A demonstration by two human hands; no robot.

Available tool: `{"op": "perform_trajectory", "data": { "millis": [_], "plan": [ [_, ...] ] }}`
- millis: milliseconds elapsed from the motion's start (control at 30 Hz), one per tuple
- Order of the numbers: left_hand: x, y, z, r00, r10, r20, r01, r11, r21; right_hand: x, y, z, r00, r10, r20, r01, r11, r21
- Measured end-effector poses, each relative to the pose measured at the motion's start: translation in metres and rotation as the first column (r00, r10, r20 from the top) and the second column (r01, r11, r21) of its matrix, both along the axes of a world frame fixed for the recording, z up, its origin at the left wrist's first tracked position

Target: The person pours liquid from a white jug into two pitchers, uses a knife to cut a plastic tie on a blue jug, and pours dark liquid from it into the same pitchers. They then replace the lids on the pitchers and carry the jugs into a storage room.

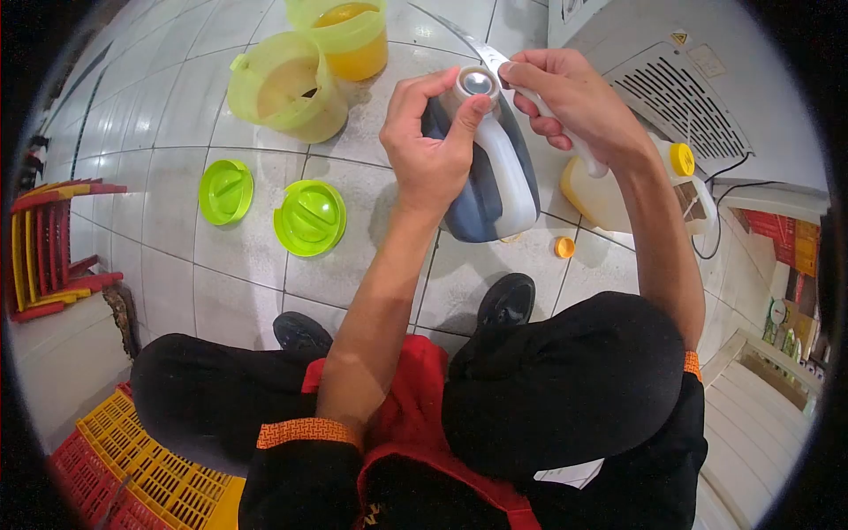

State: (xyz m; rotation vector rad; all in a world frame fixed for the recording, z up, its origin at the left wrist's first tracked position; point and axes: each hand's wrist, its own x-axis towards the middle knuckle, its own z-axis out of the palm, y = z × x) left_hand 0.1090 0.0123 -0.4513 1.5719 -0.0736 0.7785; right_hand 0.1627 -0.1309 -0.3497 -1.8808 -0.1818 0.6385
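As the left hand is pinching the neck of the jug beyond the shoes, the right hand is gripping the knife just beside its mouth, the blade slanting away leftward.

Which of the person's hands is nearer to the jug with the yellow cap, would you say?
The right hand is nearer, holding a knife beside the yellow-capped jug. The left hand is farther left, gripping the neck of the dark-liquid jug.
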Motion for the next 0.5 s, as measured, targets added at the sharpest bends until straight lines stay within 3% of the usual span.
{"op": "perform_trajectory", "data": {
  "millis": [400,500],
  "plan": [
    [-0.0012,-0.0014,0.0023,0.997,0.073,0.008,-0.073,0.995,0.067,-0.004,0.008,0.0044,0.984,0.026,0.174,0.014,0.974,-0.227],
    [0.0023,-0.0039,-0.0032,0.995,0.091,0.038,-0.091,0.996,-0.004,-0.0041,0.0101,0.0062,0.979,0.038,0.202,0.02,0.96,-0.28]
  ]
}}
